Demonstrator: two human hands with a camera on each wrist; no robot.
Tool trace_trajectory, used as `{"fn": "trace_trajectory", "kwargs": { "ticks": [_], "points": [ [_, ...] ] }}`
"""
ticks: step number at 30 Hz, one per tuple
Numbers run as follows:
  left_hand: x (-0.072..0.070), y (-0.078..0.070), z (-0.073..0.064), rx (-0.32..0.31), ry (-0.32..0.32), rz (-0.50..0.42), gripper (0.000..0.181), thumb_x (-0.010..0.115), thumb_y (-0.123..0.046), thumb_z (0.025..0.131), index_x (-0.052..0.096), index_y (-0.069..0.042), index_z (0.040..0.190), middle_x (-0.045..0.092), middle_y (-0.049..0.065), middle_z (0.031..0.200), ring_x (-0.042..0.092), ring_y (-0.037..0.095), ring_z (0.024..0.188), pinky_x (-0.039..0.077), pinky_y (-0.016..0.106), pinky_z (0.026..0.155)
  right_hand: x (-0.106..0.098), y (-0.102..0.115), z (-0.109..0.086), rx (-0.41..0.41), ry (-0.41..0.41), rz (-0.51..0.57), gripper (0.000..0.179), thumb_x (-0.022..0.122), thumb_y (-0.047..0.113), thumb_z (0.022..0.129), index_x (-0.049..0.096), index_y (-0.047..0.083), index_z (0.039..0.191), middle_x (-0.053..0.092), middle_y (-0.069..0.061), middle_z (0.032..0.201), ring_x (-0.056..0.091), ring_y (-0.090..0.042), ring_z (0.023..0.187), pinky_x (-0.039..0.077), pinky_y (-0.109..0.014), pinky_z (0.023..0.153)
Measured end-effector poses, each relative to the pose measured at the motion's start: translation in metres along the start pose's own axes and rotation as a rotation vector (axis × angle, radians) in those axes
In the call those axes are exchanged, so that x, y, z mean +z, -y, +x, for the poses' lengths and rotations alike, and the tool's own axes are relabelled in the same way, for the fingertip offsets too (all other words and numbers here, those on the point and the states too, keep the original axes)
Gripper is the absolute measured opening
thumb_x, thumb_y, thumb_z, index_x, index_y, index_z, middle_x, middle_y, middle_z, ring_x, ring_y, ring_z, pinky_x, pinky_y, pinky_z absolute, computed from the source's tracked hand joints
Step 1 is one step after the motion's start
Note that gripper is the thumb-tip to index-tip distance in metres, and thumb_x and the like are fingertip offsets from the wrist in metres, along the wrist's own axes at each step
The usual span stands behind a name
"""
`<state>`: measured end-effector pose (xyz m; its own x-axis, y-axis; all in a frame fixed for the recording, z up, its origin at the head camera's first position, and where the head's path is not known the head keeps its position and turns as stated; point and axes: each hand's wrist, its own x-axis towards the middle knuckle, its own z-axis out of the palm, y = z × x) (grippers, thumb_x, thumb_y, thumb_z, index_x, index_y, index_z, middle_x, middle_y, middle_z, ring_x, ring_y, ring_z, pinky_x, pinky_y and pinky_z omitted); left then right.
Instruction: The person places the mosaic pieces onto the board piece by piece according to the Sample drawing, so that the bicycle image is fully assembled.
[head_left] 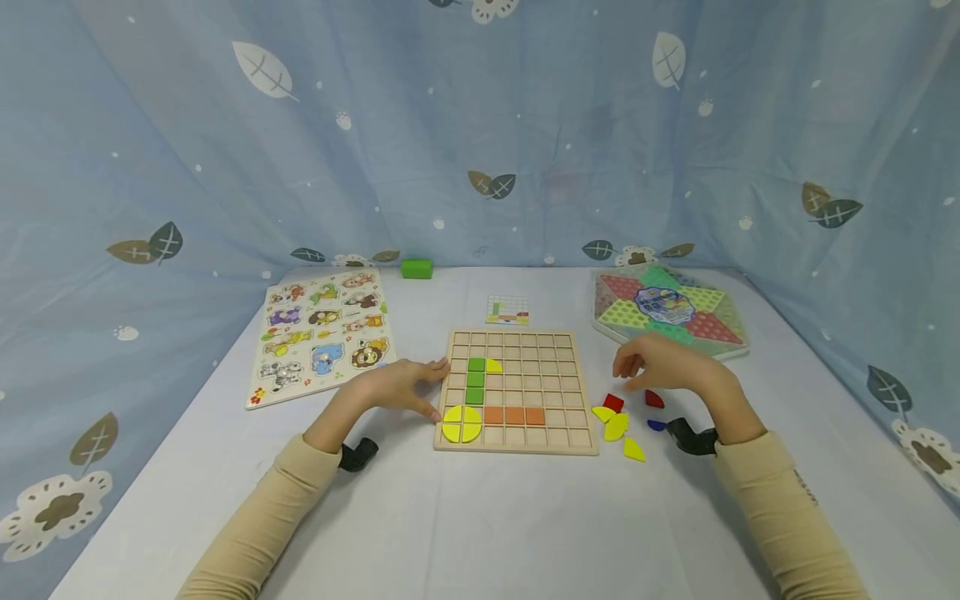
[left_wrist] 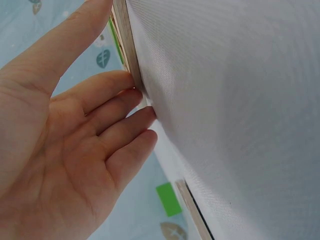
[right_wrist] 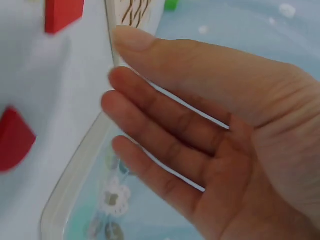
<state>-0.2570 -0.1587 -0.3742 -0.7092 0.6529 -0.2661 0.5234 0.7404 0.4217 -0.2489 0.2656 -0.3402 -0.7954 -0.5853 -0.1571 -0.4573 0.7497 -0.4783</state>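
At the left edge of the wooden grid board (head_left: 516, 452), my left hand (head_left: 401, 387) touches the frame with fingertips and thumb, its fingers fairly straight. Green squares (head_left: 476, 381), a yellow quarter circle (head_left: 494, 366), orange squares (head_left: 514, 416) and yellow quarters forming a circle (head_left: 461, 424) lie in the grid. To the right of the board, my right hand (head_left: 663, 362) hovers over loose pieces with nothing in its loosely bent fingers. Below it are a red square (head_left: 613, 403), a red quarter circle (head_left: 654, 399), several yellow pieces (head_left: 617, 427) and a blue piece (head_left: 656, 425).
Behind the board lies a small pattern card (head_left: 507, 310). An animal puzzle board (head_left: 315, 337) is at the left, a green block (head_left: 417, 269) at the back. A star-patterned game box (head_left: 671, 308) sits back right, beyond my right hand. Blue curtains (head_left: 480, 125) enclose the table.
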Motion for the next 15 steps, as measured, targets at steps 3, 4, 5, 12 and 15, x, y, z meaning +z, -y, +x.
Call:
{"fn": "trace_trajectory", "kwargs": {
  "ticks": [3,4,5,12,15],
  "points": [
    [0.000,0.000,-0.001,-0.001,0.001,-0.008,0.088,0.075,-0.039,0.081,0.033,-0.001,0.148,0.025,0.013,0.155,0.025,0.030,0.142,0.023,0.047,0.113,-0.001,-0.009,-0.003,0.054,0.022,0.008,0.012,0.077,0.005,0.080,0.069,0.005,0.089,0.065,-0.001,0.085,0.059,-0.016,0.079,0.053,-0.033,0.073],
    [0.000,0.000,-0.001,-0.001,0.001,-0.007,0.088,0.075,-0.039,0.081,0.033,-0.001,0.148,0.025,0.013,0.155,0.025,0.030,0.142,0.023,0.047,0.113,-0.002,-0.012,-0.004,0.071,0.031,0.009,0.012,0.077,0.005,0.080,0.069,0.005,0.088,0.064,-0.001,0.084,0.058,-0.016,0.078,0.052,-0.032,0.073],
    [0.000,0.000,-0.001,0.001,0.000,-0.005,0.088,0.075,-0.039,0.081,0.033,-0.001,0.148,0.025,0.013,0.155,0.025,0.030,0.142,0.023,0.047,0.113,-0.002,-0.016,-0.004,0.090,0.039,0.017,0.012,0.077,0.005,0.080,0.068,0.006,0.088,0.064,-0.001,0.084,0.057,-0.016,0.077,0.052,-0.032,0.072],
    [0.000,-0.001,-0.001,-0.008,0.008,-0.002,0.087,0.075,-0.038,0.081,0.032,-0.002,0.149,0.025,0.013,0.155,0.023,0.030,0.142,0.023,0.047,0.113,-0.001,-0.041,-0.010,0.139,0.108,0.168,0.019,0.080,0.007,0.076,0.066,0.004,0.090,0.065,-0.003,0.086,0.058,-0.020,0.080,0.053,-0.032,0.072],
    [0.000,-0.001,-0.001,-0.009,0.007,0.003,0.087,0.075,-0.038,0.082,0.032,-0.003,0.149,0.024,0.012,0.155,0.023,0.030,0.142,0.023,0.047,0.113,-0.001,-0.046,-0.012,0.134,0.121,0.201,0.023,0.081,0.007,0.074,0.065,0.003,0.090,0.064,-0.005,0.085,0.058,-0.022,0.079,0.053,-0.032,0.071]
  ]
}}
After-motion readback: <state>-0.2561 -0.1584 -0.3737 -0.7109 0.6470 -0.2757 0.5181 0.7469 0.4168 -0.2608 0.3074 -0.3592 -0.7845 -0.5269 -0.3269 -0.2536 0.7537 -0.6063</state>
